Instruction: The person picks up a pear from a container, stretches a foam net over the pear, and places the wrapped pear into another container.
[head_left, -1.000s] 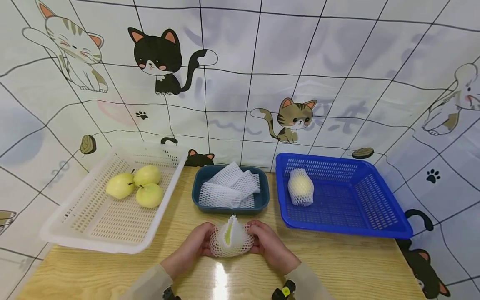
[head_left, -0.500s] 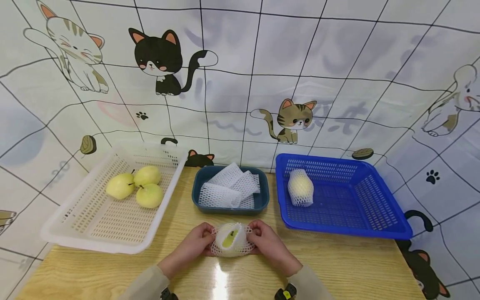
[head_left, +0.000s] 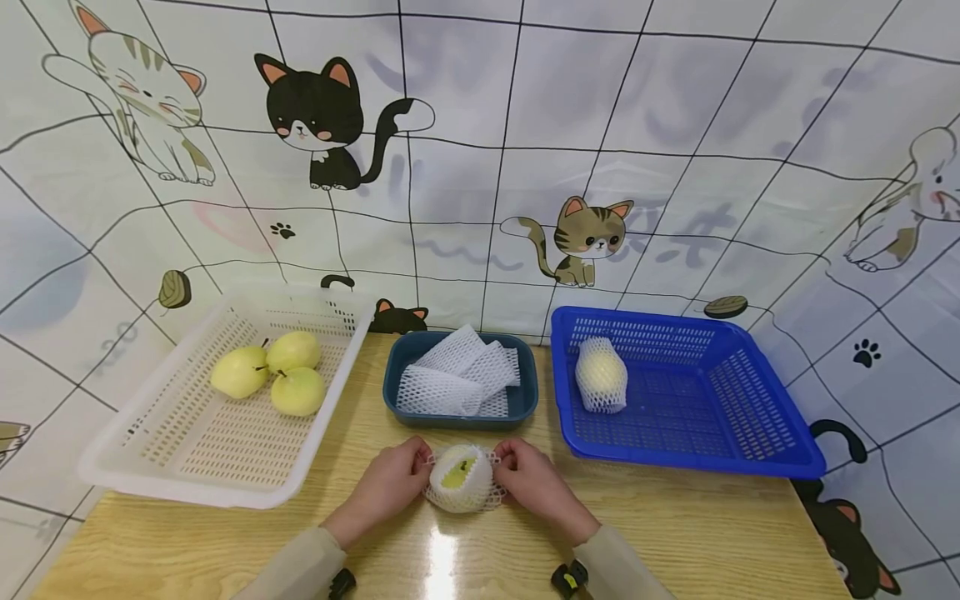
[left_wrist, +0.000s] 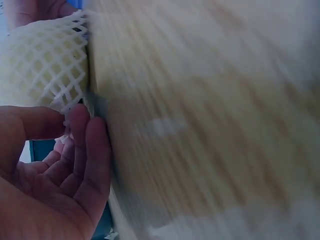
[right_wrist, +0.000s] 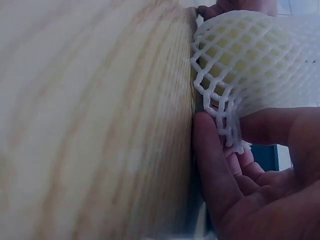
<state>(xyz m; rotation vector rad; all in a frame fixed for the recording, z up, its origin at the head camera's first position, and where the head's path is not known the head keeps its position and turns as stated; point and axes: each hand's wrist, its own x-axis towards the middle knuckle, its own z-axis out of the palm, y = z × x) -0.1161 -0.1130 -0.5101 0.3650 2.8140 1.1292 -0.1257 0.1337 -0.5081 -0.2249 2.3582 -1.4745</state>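
Note:
A yellow-green pear [head_left: 454, 477] sits on the table in front of me, inside a white foam net sleeve [head_left: 459, 498]. Its stem shows through the sleeve's open top. My left hand [head_left: 390, 483] pinches the net's left edge between thumb and fingers; in the left wrist view that edge of the foam net [left_wrist: 47, 65] runs into the fingertips. On the other side, my right hand [head_left: 534, 479] pinches the right edge. The right wrist view shows the loose end of the net [right_wrist: 227, 120] between thumb and index finger. Each hand's far fingers are partly hidden.
Three bare pears [head_left: 298, 390] lie in a white basket [head_left: 300, 467] at the left. Behind my hands stands a dark teal tray [head_left: 461, 422] with several flat foam nets [head_left: 442, 390]. A blue basket [head_left: 697, 462] at the right holds one netted pear [head_left: 602, 375].
The net's top, peaked and nearly closed a second ago, has spread open and lowered around the pear, baring its stem. Both hands have shifted from the pear's sides to the net's edges.

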